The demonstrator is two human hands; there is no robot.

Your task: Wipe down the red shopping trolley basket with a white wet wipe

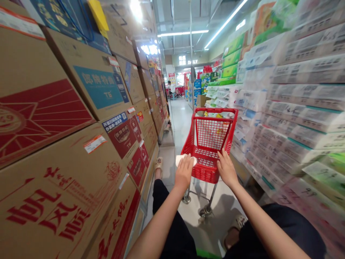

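Note:
A small red shopping cart [212,135] with a plastic grid basket and metal legs on wheels stands right in front of me. My left hand [183,172] lies over a white cloth or folded tissue [179,160], pressing it against the left part of the basket's near rim. The fingers are close together, and part of the white piece is hidden under them. At the right side of the basket, my right hand [227,167] holds the edge, its thumb toward the inside. Its fingertips are partly blurred. The basket's grid floor shows between my hands.
Stacked cardboard cartons [105,169] line the left side. Packs of paper tissue [304,108] are piled along the right, close to the cart. A thin metal pole [191,46] rises beyond it. The tiled aisle [179,113] runs forward to a seated person [171,87] far off.

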